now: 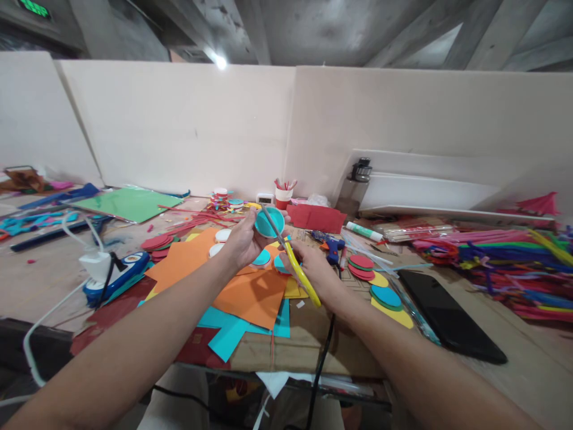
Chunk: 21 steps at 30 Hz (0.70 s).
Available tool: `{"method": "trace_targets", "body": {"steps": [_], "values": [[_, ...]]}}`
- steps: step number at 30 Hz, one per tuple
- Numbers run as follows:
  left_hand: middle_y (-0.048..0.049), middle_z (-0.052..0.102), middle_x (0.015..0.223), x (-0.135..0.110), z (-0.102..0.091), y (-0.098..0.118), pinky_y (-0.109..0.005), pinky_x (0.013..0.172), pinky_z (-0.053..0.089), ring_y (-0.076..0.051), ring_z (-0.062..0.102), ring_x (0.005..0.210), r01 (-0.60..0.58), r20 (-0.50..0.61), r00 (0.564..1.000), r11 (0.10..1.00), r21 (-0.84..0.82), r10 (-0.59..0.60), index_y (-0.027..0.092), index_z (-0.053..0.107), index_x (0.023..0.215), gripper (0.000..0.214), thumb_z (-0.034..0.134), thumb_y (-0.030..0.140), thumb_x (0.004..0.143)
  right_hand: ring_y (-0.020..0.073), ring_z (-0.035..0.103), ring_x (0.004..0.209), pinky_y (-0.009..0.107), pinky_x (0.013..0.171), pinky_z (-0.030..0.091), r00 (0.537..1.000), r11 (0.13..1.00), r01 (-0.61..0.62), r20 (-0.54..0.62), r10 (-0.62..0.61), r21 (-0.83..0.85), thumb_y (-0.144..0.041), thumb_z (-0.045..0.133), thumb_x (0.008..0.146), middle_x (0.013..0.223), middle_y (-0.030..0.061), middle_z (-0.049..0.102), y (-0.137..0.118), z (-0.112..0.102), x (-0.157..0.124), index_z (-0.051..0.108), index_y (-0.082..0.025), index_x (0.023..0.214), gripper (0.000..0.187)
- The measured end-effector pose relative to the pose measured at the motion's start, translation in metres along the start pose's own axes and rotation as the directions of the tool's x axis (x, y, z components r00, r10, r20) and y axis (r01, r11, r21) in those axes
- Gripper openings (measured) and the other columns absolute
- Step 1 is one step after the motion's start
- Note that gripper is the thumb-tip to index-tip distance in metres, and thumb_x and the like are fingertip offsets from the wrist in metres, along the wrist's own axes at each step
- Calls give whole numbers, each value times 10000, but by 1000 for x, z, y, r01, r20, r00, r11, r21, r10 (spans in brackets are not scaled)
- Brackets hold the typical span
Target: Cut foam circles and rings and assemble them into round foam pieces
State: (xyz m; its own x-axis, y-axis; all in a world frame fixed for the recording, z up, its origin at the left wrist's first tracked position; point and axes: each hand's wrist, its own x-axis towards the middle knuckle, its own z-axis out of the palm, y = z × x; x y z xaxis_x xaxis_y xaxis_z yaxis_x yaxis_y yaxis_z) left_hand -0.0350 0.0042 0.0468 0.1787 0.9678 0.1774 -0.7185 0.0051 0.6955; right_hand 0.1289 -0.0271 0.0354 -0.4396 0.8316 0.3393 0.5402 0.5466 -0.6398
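Note:
My left hand [246,239] grips a round turquoise piece [268,221] with a pale rim; whether it is a flat disc or a shallow cup I cannot tell. In my right hand [316,269] is a pair of scissors [296,270] with yellow handles. Its blades point up and to the left, across the right side of the turquoise piece. Beneath my hands lie orange sheets [250,295] on top of turquoise paper [230,339]. White discs [222,236] and a turquoise-topped disc [261,258] rest on the orange paper.
Red discs [360,267] and blue discs [385,297] lie right of my hands, near a blue glue gun [333,251] and a black phone [452,316]. Pipe cleaners [501,257] are heaped far right. A power strip [119,278] sits left; a cup of red sticks [283,194] stands behind.

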Motion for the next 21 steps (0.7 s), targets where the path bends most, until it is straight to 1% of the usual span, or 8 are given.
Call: {"method": "trace_targets", "body": {"steps": [3, 6, 10, 13, 18, 21], "values": [[-164, 679, 1120, -1, 1, 0, -471, 932, 500, -267, 606, 1126, -8, 3, 1000, 1000, -5, 8, 111, 622, 1146, 460, 327, 413, 962, 162, 539, 665, 259, 599, 385, 1000, 1000, -12, -12, 12, -3, -428, 488, 859, 769, 48, 628, 1, 1, 1, 613, -167, 933, 298], [-167, 670, 1141, -1, 0, 0, -472, 939, 496, -271, 597, 1140, -7, 7, 1000, 1000, -10, 7, 112, 621, 1145, 455, 340, 417, 959, 153, 530, 639, 252, 580, 373, 1000, 1000, -22, 1, 22, 8, -430, 497, 851, 748, 33, 618, 1, 1, 1, 603, -175, 937, 290], [-182, 669, 1133, -1, 0, 0, -480, 935, 495, -278, 601, 1132, -16, 10, 1000, 1000, -1, 16, 96, 622, 1123, 454, 347, 418, 957, 154, 532, 647, 259, 601, 380, 1000, 1000, -30, -4, 30, -6, -431, 474, 858, 770, 37, 626, -1, 0, 1, 600, -180, 932, 290], [-175, 676, 1120, -1, 0, 0, -479, 929, 499, -271, 607, 1124, -17, 10, 1000, 1000, -2, 17, 103, 618, 1121, 444, 337, 407, 962, 156, 527, 648, 261, 603, 379, 1000, 1000, -23, -10, 23, -8, -428, 474, 858, 763, 39, 621, -1, 0, 1, 606, -181, 933, 289], [-180, 680, 1109, 2, -4, 0, -465, 926, 502, -274, 605, 1127, 12, 28, 1000, 1000, -28, -12, 97, 613, 1141, 480, 310, 424, 964, 147, 505, 604, 242, 553, 357, 999, 999, -40, 0, 40, 25, -418, 516, 842, 716, 25, 600, 2, 1, 1, 617, -188, 926, 264], [-182, 673, 1124, 3, -7, 0, -467, 922, 504, -279, 597, 1138, 26, 36, 999, 999, -42, -25, 97, 607, 1155, 476, 315, 420, 963, 154, 518, 628, 248, 574, 378, 999, 999, -35, 1, 35, 33, -403, 529, 836, 725, 29, 606, 2, 0, 1, 623, -183, 927, 256]]}}
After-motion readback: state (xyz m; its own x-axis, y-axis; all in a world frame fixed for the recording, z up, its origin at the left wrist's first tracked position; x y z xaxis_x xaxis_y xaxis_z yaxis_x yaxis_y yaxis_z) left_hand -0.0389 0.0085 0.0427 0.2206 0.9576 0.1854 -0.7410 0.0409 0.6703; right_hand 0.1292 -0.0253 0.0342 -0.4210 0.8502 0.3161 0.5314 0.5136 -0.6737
